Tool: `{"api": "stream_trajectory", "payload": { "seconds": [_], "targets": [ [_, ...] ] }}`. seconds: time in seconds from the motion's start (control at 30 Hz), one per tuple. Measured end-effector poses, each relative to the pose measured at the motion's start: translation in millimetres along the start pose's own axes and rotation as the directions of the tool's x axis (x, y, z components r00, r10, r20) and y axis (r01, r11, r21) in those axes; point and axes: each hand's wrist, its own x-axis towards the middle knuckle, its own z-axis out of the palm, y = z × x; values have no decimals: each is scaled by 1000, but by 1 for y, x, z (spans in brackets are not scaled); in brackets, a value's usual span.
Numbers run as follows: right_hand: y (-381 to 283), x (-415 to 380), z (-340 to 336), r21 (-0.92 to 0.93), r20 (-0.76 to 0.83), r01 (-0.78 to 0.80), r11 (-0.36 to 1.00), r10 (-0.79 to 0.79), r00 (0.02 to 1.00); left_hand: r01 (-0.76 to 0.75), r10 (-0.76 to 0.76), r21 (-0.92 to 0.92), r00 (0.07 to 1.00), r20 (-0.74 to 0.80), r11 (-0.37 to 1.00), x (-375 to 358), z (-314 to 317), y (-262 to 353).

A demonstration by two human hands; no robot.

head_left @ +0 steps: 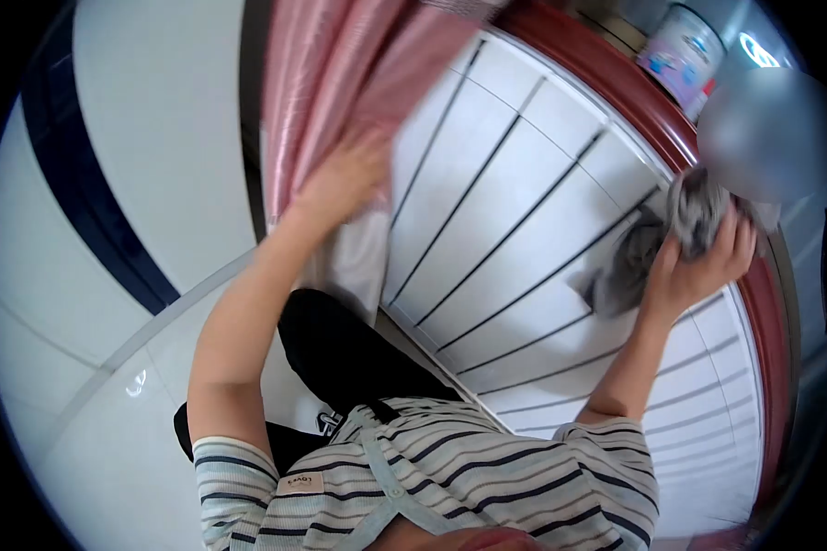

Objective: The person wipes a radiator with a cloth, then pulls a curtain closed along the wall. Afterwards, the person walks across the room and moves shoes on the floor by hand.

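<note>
My left hand [347, 176] lies against a shiny pink curtain [317, 87] that hangs in folds. Motion smears its fingers, so I cannot make out whether they grip the fabric. A pale lower part of the curtain [354, 253] hangs below that hand. On the right, my right hand [703, 271] is closed around a crumpled grey cloth [698, 207] at the dark red ledge [634, 101]. Part of the cloth droops over the ledge's near side, in front of the white tiles.
White tiles with dark slanting lines [505, 193] cover the surface below the ledge. A printed tin [682, 55] stands beyond the ledge, at the upper right. To the left is a pale panel with a dark blue band [87, 174]. My black-clad leg [340, 349] is close to the tiles.
</note>
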Motion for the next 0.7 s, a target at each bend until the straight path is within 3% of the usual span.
{"api": "stream_trajectory", "payload": {
  "seconds": [0.03, 0.07, 0.1, 0.13, 0.17, 0.23, 0.27, 0.33, 0.4, 0.47, 0.53, 0.6, 0.7],
  "targets": [
    [10, 14, -8, -162, 206, 44, 986, -9, 978, 69, -73, 47, 993, 94, 997, 0, -3, -11],
    [21, 24, -13, -307, 400, 111, 945, 22, 916, 52, -56, 56, 995, 77, 997, -9, 19, -32],
    [37, 21, -14, -258, 479, -108, 960, 224, 849, 89, -100, 122, 991, 90, 989, -18, 17, -44],
    [49, 18, -16, -228, 555, -334, 915, 404, 727, 200, -200, -33, 980, 14, 979, -27, 16, -57],
    [50, 24, -22, -190, 601, -471, 862, 481, 638, 251, -250, 3, 966, -72, 968, -38, 27, -69],
    [58, 27, -16, -192, 650, -400, 896, 422, 632, 373, -371, -29, 926, 70, 927, -50, -5, -78],
    [62, 28, -9, -159, 706, -336, 929, 344, 619, 341, -340, -2, 938, 69, 940, -57, -11, -86],
    [59, 33, 14, -124, 788, -350, 929, 306, 534, 381, -381, 61, 924, -15, 922, -73, -12, -90],
    [33, 35, 38, 31, 728, -175, 984, 98, 679, 383, -383, 105, 924, -20, 918, -84, -20, -91],
    [21, 43, 50, 32, 752, -166, 986, 86, 654, 388, -390, 156, 921, -24, 908, -98, -25, -88],
    [17, 45, 57, 129, 765, -304, 944, 100, 636, 458, -468, 147, 883, 38, 876, -111, -27, -85],
    [19, 42, 55, 34, 792, -326, 945, 174, 586, 478, -493, 193, 870, 32, 857, -124, -22, -84],
    [28, 33, 53, 15, 737, -227, 974, 142, 661, 527, -540, 217, 842, -1, 822, -138, -5, -83]
  ]
}}
